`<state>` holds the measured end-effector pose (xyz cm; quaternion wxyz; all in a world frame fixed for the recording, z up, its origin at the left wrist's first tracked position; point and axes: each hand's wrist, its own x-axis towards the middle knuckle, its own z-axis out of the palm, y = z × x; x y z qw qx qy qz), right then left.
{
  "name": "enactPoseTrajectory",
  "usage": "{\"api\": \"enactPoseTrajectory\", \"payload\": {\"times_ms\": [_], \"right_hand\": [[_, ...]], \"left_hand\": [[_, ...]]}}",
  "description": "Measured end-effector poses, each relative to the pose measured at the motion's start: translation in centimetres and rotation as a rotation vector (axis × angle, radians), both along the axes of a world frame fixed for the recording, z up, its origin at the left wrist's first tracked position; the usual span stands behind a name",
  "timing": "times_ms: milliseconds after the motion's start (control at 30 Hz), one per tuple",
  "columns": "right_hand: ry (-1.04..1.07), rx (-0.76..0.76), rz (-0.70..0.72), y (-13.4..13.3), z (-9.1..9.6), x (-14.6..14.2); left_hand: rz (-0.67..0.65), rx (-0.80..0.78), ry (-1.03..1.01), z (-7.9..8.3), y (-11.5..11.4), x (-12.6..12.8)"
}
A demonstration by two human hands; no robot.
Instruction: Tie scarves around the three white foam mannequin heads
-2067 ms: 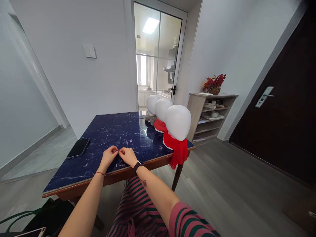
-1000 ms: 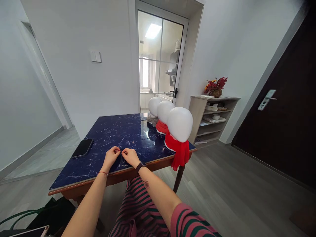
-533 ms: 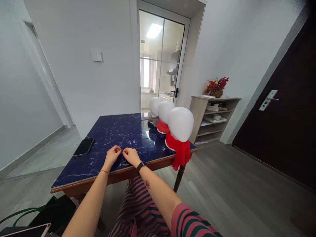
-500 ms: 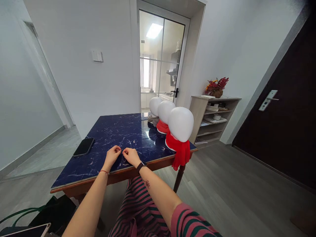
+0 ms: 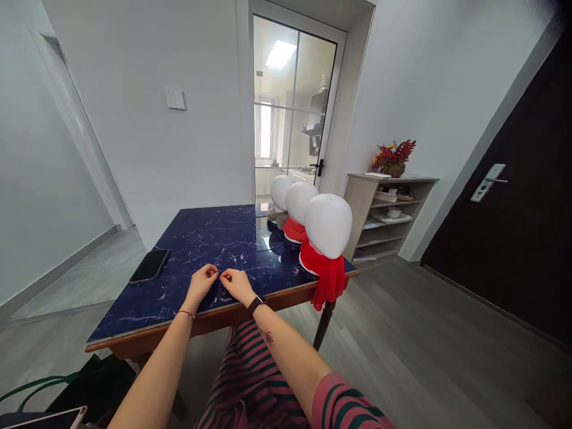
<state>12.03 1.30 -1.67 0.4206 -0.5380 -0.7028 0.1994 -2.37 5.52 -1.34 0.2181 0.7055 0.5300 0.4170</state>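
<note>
My left hand (image 5: 203, 283) and my right hand (image 5: 238, 285) rest close together over the near edge of the dark blue marble-patterned table (image 5: 210, 232). Thumb and fingers of each are pinched together, with a small gap between the two hands. Whatever they may hold is too small to make out. To the right, three smooth white head-like forms stand in a row on the tabletop. The nearest white form (image 5: 328, 225) has a red scarf (image 5: 328, 280) around its base that hangs over the table edge. Behind it are a second white form (image 5: 300, 201) in red cloth and a third (image 5: 281, 190) in grey cloth.
A black phone (image 5: 149, 266) lies at the table's left side. Beyond the table are a glass door (image 5: 292, 104) and a shelf unit (image 5: 360, 208) bearing a basket of red leaves (image 5: 394, 159). A dark green bag (image 5: 96, 381) sits at the lower left.
The view has shifted very slightly. Both hands keep their pinched pose, almost in the same place, and the things on the table have not moved.
</note>
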Motion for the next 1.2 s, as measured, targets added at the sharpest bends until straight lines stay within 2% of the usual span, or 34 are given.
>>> {"api": "enactPoseTrajectory", "payload": {"times_ms": [1200], "right_hand": [[-0.020, 0.002, -0.014, -0.20, 0.08, 0.06]], "left_hand": [[-0.010, 0.003, -0.002, -0.01, -0.14, 0.02]]}}
